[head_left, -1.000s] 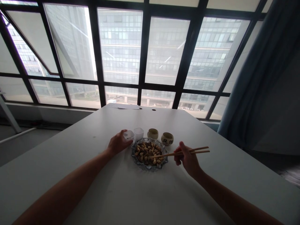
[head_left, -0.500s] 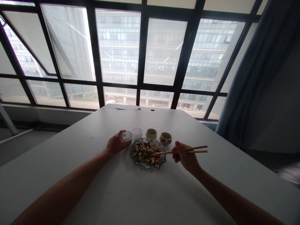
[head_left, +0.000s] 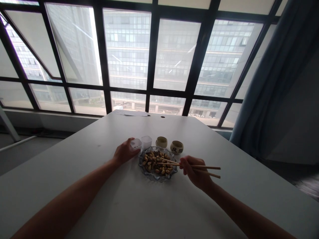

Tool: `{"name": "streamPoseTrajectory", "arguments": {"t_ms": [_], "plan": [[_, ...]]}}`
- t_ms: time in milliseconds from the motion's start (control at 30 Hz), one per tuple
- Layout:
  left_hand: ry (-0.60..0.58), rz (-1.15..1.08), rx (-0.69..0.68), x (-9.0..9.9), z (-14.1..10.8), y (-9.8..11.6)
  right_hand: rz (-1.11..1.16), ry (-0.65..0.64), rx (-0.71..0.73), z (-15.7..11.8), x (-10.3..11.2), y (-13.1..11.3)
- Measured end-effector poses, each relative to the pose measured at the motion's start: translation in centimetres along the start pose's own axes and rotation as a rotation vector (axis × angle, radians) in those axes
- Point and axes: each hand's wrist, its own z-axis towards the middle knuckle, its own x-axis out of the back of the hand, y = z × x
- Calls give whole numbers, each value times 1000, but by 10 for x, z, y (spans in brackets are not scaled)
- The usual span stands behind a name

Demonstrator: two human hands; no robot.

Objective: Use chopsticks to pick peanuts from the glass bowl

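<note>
A scalloped glass bowl [head_left: 159, 178] full of brown nuts [head_left: 163, 170] stands on the white table. My right hand [head_left: 195, 170] is closed around two wooden chopsticks [head_left: 205, 167], whose tips lie over the nuts, slightly apart. Whether they pinch a nut is too small to tell. Left of the bowl, my left hand [head_left: 125, 152] grips a small clear plastic cup [head_left: 137, 144] between thumb and fingers; small dark bits show inside it. A second clear cup [head_left: 146, 141] stands just behind, to its right.
Two pale green round cups, one [head_left: 161, 142] behind the bowl and one [head_left: 176, 148] with dark characters at its back right. Papers [head_left: 131, 113] lie at the far edge of the table [head_left: 139, 205], before the windows. A blue curtain [head_left: 259, 83] hangs at right.
My right hand has moved slightly left and down, and the chopsticks have changed angle, their tips now further left over the nuts. My left hand keeps its grip on the cup.
</note>
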Motion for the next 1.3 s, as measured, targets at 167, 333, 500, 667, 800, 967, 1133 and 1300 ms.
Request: {"name": "streamPoseTrajectory", "arguments": {"t_ms": [167,333,500,667,800,967,1133,1300], "plan": [[3,14,1,2,0,2,-144,-89,143,-3,-4,-4],[-10,9,12,2,0,2,-260,-135,248,-3,-2,1],[-1,8,4,0,0,1,-319,-256,289,-3,0,-2],[-6,7,12,-1,1,-1,-324,-192,299,-3,-2,-4],[1,8,8,-1,1,-1,-340,-124,247,-3,-2,0],[2,0,5,0,0,1,-240,-7,196,-3,2,-6],[3,11,7,0,0,1,-170,90,129,0,0,-10],[14,9,5,-2,0,0,-112,62,29,-2,-8,4]]}}
